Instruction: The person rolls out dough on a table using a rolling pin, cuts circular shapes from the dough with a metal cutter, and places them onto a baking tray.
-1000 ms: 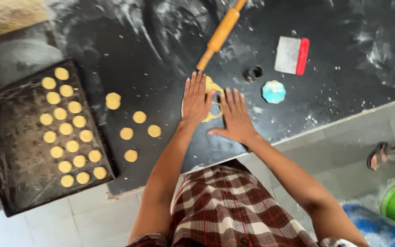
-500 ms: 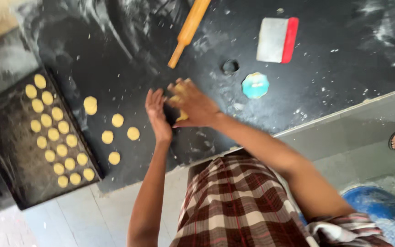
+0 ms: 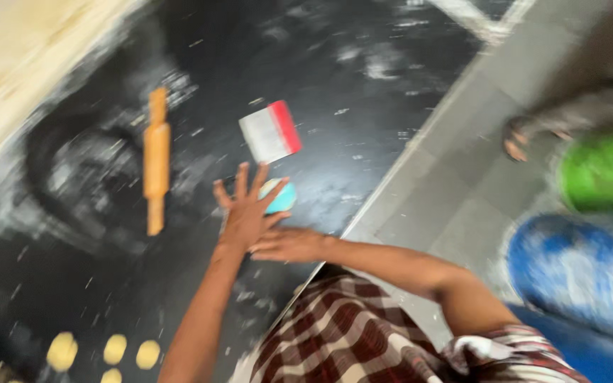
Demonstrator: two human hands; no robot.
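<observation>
Both hands were empty — our left hand (image 3: 245, 206) spread wide, our right hand (image 3: 289, 245) flat beneath it — over the black worktop (image 3: 363, 106) near its right edge, just beside a turquoise cutter (image 3: 282, 198); rolling pin (image 3: 155, 159) lay leftward, scraper (image 3: 269, 131) beyond.

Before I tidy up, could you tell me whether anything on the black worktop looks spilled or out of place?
Flour is smeared in white streaks across the black worktop, thickest around the rolling pin. The dough scraper lies askew. The picture is blurred, so finer mess cannot be judged.
</observation>
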